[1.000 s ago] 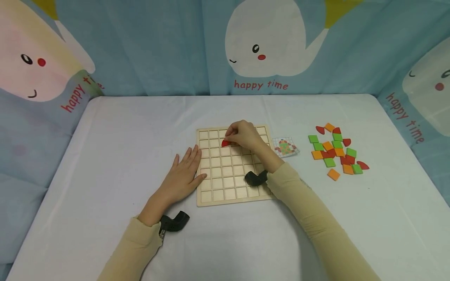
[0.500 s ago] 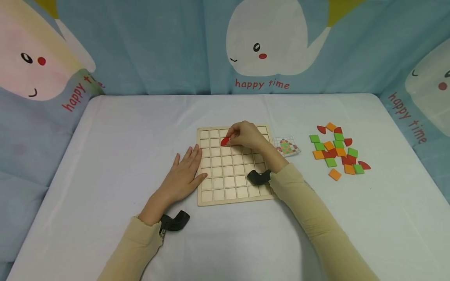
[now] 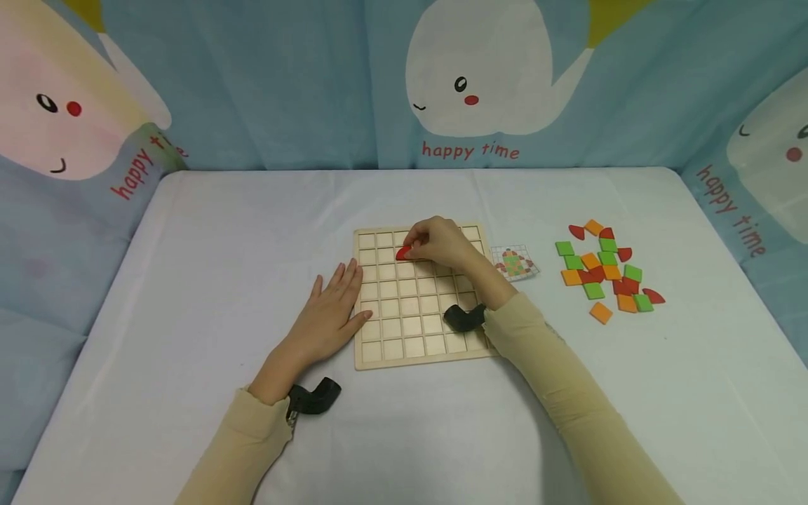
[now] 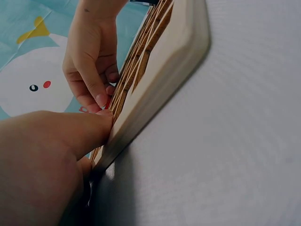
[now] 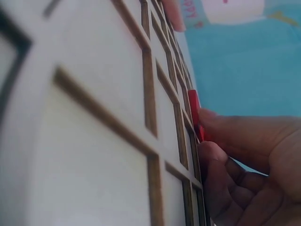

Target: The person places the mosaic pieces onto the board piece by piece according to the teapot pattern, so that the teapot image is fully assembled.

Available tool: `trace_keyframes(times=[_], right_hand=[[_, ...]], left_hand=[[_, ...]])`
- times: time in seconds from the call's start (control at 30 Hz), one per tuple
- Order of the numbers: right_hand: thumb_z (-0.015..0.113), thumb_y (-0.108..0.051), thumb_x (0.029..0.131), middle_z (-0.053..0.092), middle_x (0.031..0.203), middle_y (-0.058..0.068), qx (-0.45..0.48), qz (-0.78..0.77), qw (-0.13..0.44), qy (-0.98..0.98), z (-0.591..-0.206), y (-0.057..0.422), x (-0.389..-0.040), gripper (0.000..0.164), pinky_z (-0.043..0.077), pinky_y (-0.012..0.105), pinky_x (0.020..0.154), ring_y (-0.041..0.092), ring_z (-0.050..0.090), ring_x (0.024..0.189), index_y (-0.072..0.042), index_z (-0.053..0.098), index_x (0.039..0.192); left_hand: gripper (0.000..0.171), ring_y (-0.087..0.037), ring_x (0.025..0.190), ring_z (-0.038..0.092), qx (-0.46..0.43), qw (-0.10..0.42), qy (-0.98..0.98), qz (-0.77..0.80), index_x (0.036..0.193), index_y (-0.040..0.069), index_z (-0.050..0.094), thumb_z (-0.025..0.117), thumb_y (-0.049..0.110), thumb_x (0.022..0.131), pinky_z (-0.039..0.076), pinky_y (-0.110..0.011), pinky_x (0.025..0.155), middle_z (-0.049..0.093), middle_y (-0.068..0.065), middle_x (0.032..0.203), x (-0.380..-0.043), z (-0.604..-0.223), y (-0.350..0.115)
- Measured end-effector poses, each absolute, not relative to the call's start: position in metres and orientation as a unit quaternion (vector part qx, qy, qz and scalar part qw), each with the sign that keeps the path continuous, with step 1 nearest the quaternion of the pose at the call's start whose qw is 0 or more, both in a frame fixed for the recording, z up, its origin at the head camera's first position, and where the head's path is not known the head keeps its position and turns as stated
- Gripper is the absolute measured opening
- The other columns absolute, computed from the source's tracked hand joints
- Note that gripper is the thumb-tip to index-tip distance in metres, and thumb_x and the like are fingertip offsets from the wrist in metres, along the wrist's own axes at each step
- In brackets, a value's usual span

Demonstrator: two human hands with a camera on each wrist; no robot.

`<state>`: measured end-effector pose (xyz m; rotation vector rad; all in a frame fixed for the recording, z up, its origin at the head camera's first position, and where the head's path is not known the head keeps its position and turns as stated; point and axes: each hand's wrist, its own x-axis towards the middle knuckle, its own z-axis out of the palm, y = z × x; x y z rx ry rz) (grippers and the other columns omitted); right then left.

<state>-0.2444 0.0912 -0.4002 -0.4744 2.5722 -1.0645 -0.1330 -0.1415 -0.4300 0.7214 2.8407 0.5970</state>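
Observation:
A light wooden grid board point(image 3: 391, 363) with square recesses lies on the table. Over its upper part, my right hand point(image 3: 443, 244) pinches a red quarter-circle tile point(image 3: 402, 254) between thumb and fingers. In the right wrist view the red tile point(image 5: 194, 107) is at the grid's surface, partly hidden by the fingertips. My left hand point(image 3: 330, 308) lies flat with fingers extended at the board's left edge. Its thumb point(image 4: 96, 129) touches the board's rim in the left wrist view.
Right of the board lies a small pattern card point(image 3: 514, 263) with a coloured grid picture. Farther right are several loose green, orange and red tiles point(image 3: 593, 291) on the white table point(image 3: 189, 315). A blue printed curtain point(image 3: 290, 84) hangs behind.
My right hand has shifted slightly up the board with the red tile, which has turned a little under its fingers. The left hand stays in place.

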Motion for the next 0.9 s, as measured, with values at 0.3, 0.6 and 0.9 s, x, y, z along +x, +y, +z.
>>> trace_keyframes(times=[0.3, 0.6, 0.9], right_hand=[[0.070, -0.011, 0.085, 0.063, 0.078, 0.002, -0.181, -0.375, 0.163, 0.895, -0.4004, 0.0925, -0.2468, 0.011, 0.043, 0.027, 0.069, 0.016, 0.054, 0.071, -0.006, 0.071, 0.095], [0.071, -0.012, 0.085, 0.061, 0.082, 0.005, -0.239, -0.369, 0.167, 0.883, -0.4016, 0.0910, -0.2477, 0.018, 0.042, 0.028, 0.068, 0.017, 0.052, 0.074, -0.005, 0.072, 0.101], [0.070, -0.011, 0.086, 0.061, 0.087, 0.006, -0.231, -0.369, 0.173, 0.884, -0.4030, 0.0940, -0.2470, 0.017, 0.043, 0.029, 0.071, 0.019, 0.053, 0.077, -0.005, 0.072, 0.101]], left_hand=[[0.072, -0.031, 0.143, 0.002, 0.242, 0.076, 0.947, 0.198, 0.149, -0.003, 0.012, 0.046, 0.036, 0.099, -0.001, -0.055, 0.111, 0.003, -0.015, 0.157, -0.1331, -0.4290, -0.1415], [0.073, -0.030, 0.143, 0.001, 0.242, 0.080, 0.947, 0.194, 0.149, -0.002, 0.010, 0.045, 0.037, 0.099, -0.001, -0.055, 0.111, 0.002, -0.015, 0.157, -0.1337, -0.4290, -0.1420], [0.073, -0.031, 0.143, 0.001, 0.242, 0.078, 0.946, 0.199, 0.149, -0.003, 0.011, 0.045, 0.037, 0.099, -0.001, -0.055, 0.111, 0.004, -0.016, 0.156, -0.1329, -0.4290, -0.1419]])
